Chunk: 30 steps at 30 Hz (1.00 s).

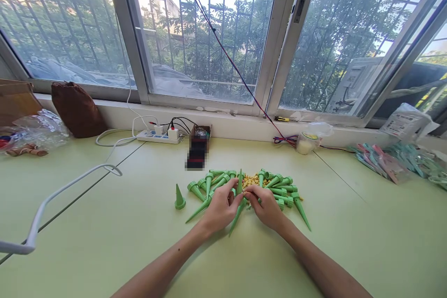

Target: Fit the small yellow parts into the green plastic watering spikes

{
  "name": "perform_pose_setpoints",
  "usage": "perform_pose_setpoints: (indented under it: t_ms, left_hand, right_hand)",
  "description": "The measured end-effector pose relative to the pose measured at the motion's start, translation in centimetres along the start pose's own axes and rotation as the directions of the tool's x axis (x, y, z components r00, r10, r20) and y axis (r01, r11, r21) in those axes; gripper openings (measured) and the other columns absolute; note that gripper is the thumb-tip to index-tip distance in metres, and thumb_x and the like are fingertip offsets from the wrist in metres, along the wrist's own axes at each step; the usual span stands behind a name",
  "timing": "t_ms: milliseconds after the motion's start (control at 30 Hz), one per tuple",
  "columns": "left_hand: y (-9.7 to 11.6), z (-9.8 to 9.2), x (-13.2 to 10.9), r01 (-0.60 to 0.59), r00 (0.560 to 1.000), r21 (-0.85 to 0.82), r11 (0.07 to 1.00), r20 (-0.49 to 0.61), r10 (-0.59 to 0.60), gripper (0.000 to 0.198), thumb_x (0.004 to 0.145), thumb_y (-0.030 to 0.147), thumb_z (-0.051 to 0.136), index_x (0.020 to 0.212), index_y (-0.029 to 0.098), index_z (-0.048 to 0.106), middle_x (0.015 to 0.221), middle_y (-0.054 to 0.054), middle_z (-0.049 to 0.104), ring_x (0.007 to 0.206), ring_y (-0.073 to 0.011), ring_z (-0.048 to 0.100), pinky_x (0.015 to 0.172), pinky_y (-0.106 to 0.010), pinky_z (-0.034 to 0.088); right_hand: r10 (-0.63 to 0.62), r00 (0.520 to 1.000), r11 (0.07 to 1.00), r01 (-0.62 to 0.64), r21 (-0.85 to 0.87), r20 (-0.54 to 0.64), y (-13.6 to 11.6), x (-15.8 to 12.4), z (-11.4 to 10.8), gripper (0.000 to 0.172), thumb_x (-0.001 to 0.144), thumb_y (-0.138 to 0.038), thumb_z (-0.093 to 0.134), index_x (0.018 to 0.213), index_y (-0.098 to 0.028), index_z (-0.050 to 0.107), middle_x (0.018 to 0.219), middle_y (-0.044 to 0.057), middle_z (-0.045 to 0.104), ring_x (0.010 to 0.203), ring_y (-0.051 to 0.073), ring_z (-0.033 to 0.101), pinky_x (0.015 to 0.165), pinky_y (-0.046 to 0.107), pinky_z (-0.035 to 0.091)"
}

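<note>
My left hand is closed around a green plastic spike, which points upward between its fingers. Close beside it, the fingertips of my right hand are pinched together near the spike's lower end; whatever they hold is too small to make out. Around both hands lies a pile of similar green spikes with ridged caps. Behind the fingers is a heap of small yellow pieces, partly covered by the spikes. One green spike stands upright on its cap, apart from the pile to the left.
Along the sill are a power strip, a small box, a jar and a brown pouch. Bagged pink and green items lie far right. A white bent rod reaches over the table's left side.
</note>
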<state>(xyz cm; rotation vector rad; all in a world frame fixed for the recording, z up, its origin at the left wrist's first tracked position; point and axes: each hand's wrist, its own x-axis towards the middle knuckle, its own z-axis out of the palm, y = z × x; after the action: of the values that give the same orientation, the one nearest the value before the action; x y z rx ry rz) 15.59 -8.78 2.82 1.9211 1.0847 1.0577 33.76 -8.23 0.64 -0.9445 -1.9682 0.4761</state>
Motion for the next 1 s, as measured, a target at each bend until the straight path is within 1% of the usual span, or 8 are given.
perform_pose_setpoints:
  t_ms: [100,200,333,600,733,800,900,1000]
  left_hand:
    - [0.2,-0.1,0.0,-0.019,1.0,0.054,0.998,0.003,0.019,0.028,0.092,0.031,0.052,0.114,0.015,0.056,0.064,0.006,0.043,0.056,-0.0131,0.04,0.055,-0.026,0.031]
    - [0.8,-0.2,-0.1,-0.031,0.999,0.091,0.995,0.012,0.03,0.025,0.092,0.03,0.051,0.112,0.016,0.056,0.064,0.005,0.043,0.057,-0.0138,0.042,0.057,-0.026,0.031]
    - [1.2,-0.3,-0.3,-0.049,0.999,0.101,0.994,0.021,0.047,0.019,0.093,0.029,0.05,0.106,0.018,0.057,0.064,0.005,0.044,0.057,-0.014,0.041,0.058,-0.026,0.031]
    - [0.7,-0.1,-0.3,-0.1,0.995,0.123,0.987,0.0,0.101,0.015,0.092,0.025,0.052,0.104,0.018,0.058,0.067,0.003,0.049,0.059,-0.0144,0.043,0.059,-0.027,0.032]
    - [0.7,-0.1,-0.2,-0.059,0.998,0.062,0.996,-0.012,0.06,0.018,0.09,0.024,0.055,0.107,0.018,0.058,0.066,0.004,0.048,0.057,-0.0132,0.042,0.055,-0.025,0.031]
    - [0.7,-0.1,-0.1,-0.019,1.0,-0.001,1.0,-0.02,0.019,0.019,0.09,0.027,0.056,0.106,0.018,0.059,0.068,0.004,0.049,0.055,-0.0113,0.04,0.052,-0.024,0.031]
    - [0.7,-0.1,0.2,0.025,0.999,-0.118,0.993,-0.037,-0.03,0.019,0.089,0.032,0.057,0.101,0.017,0.059,0.082,0.0,0.057,0.053,-0.0076,0.038,0.048,-0.022,0.03]
    - [0.8,-0.2,0.5,0.08,0.994,-0.219,0.973,-0.052,-0.093,0.023,0.087,0.036,0.061,0.099,0.016,0.059,0.093,-0.004,0.061,0.055,-0.0066,0.044,0.046,-0.02,0.033]
  right_hand:
    - [0.0,1.0,1.0,0.001,-0.009,0.022,0.1,-0.1,0.0,0.028,0.104,-0.029,0.043,0.081,-0.02,0.055,0.068,-0.001,0.054,0.06,0.015,0.047,0.059,0.025,0.037]
    - [-0.002,1.0,1.0,0.002,-0.019,0.031,0.3,-0.2,0.1,0.034,0.105,-0.031,0.039,0.073,-0.021,0.046,0.065,-0.002,0.049,0.058,0.014,0.043,0.057,0.025,0.034]
    - [0.008,0.999,1.0,-0.007,-0.026,0.045,0.5,-0.2,0.2,0.038,0.106,-0.033,0.036,0.07,-0.022,0.038,0.063,-0.003,0.046,0.056,0.014,0.04,0.056,0.026,0.032]
    - [0.039,0.997,0.999,-0.038,-0.018,0.066,0.8,-0.3,0.3,0.04,0.108,-0.037,0.033,0.071,-0.023,0.039,0.062,-0.003,0.047,0.055,0.014,0.04,0.055,0.026,0.032]
    - [0.063,0.997,0.998,-0.063,-0.017,0.039,0.6,-0.2,0.3,0.043,0.107,-0.039,0.035,0.068,-0.022,0.04,0.061,-0.003,0.045,0.055,0.013,0.039,0.054,0.026,0.032]
    - [0.062,0.998,0.998,-0.062,-0.012,0.023,0.3,-0.2,0.3,0.04,0.107,-0.039,0.038,0.072,-0.021,0.048,0.065,-0.002,0.05,0.058,0.014,0.043,0.056,0.026,0.035]
    - [0.049,0.999,0.999,-0.049,0.014,-0.011,0.0,-0.1,0.3,0.028,0.104,-0.038,0.045,0.09,-0.019,0.06,0.076,0.002,0.061,0.064,0.016,0.053,0.06,0.026,0.042]
    - [0.033,0.999,0.998,-0.031,0.048,-0.036,-0.3,-0.2,0.2,0.021,0.102,-0.037,0.051,0.106,-0.019,0.061,0.084,0.005,0.066,0.067,0.017,0.058,0.061,0.027,0.048]
